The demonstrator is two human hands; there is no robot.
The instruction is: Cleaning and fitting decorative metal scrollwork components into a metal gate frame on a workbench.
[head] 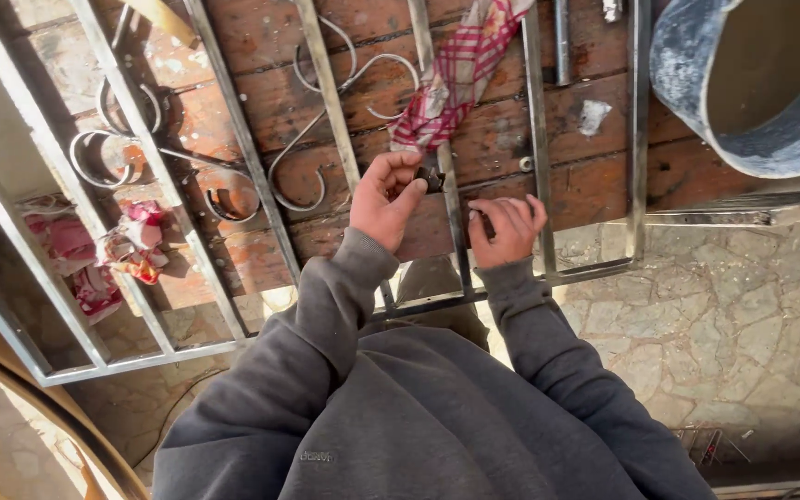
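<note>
both hands (383, 199) pinch the grille bar (453, 199) near its edge

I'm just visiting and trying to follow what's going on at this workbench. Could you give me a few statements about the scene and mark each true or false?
1. Both hands work at one vertical bar of the metal grille. True.
2. The left hand pinches a small dark piece against the bar. True.
3. The right hand holds a hammer. False: it holds only something thin and dark at the bar.
4. A red checked cloth lies across the grille. True.
5. The grey tub stands at the lower left. False: upper right.
</note>
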